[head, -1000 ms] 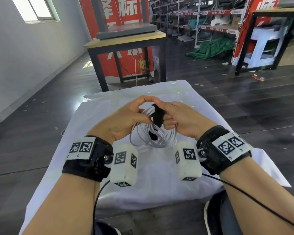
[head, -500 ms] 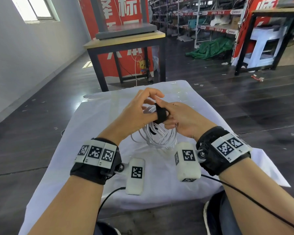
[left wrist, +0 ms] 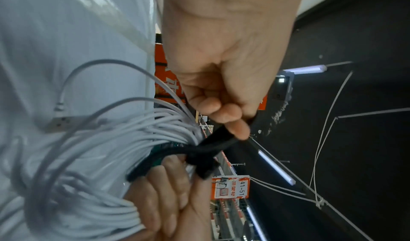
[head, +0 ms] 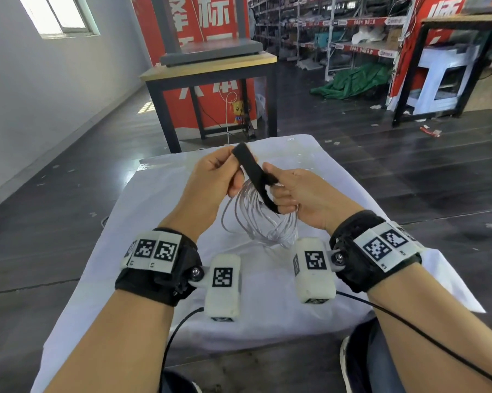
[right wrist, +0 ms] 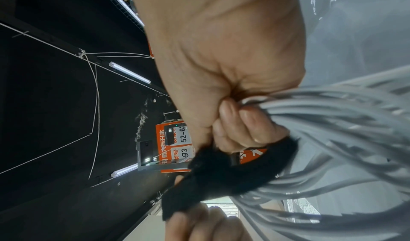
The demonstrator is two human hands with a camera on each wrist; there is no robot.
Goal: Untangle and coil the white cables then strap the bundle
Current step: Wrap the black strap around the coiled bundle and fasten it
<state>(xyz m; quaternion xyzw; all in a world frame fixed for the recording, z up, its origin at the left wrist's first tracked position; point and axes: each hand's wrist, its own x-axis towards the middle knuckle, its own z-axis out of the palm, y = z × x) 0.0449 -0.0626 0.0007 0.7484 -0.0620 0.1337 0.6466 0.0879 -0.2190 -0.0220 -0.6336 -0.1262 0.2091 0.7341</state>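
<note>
A coil of white cables (head: 260,219) hangs above the white-covered table (head: 267,302). My right hand (head: 301,194) grips the top of the coil, its fingers curled round the strands (right wrist: 321,115). A black strap (head: 254,174) is looped round the bundle there. My left hand (head: 213,177) pinches the strap's free end and holds it up and to the left, pulled taut. In the left wrist view the strap (left wrist: 210,146) runs from my left fingertips down round the cables (left wrist: 111,139), and a USB plug (left wrist: 62,122) sticks out at the left.
A wooden table with black legs (head: 210,72) stands just beyond the covered table. Warehouse shelving (head: 338,29) and a green tarp (head: 352,80) are further back on the dark floor. A black wire (head: 409,324) trails from my right wristband.
My left hand has drawn the strap's free end out from the bundle, up and to the left, until it is taut. The right hand has kept hold of the coil.
</note>
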